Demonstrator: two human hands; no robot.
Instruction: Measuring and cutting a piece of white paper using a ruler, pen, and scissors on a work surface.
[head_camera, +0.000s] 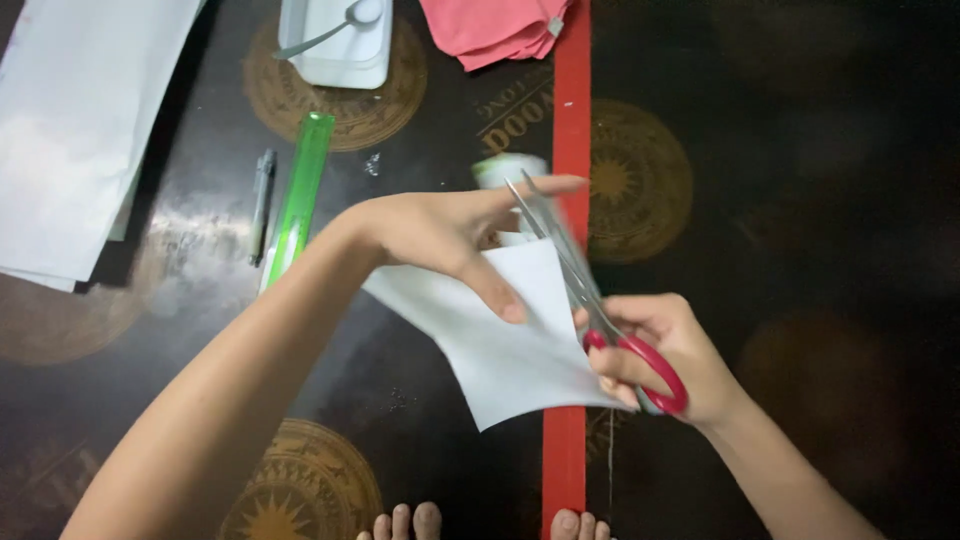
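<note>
- Your right hand (672, 350) is closed through the red handles of the scissors (600, 310), and the blades stand open and blurred, running up along the right edge of the white paper sheet (505, 340)
- Your left hand (450, 235) pinches the sheet near its top – thumb on the face, fingers spread, forefinger stretched towards the blade tips
- By the look of it the cutting step is in hand: the blades sit at the sheet's edge, though you cannot tell how far they have bitten in
- The next move, as a judgement, calls for a taut sheet and that forefinger kept out of the blades' path
- The sheet hangs between your two hands, above the dark floor (820, 300) and just left of the long red strip (570, 110)
- A white roll (505, 170) sits just left of the strip, behind the blade tips
- Further left of the strip lie a green ruler (300, 190), a grey pen (260, 200) and a stack of white sheets (80, 130)
- A white tray (335, 45) with a spoon and pink folded paper (495, 30) lie near the strip's top end – your toes show at its lower end
</note>
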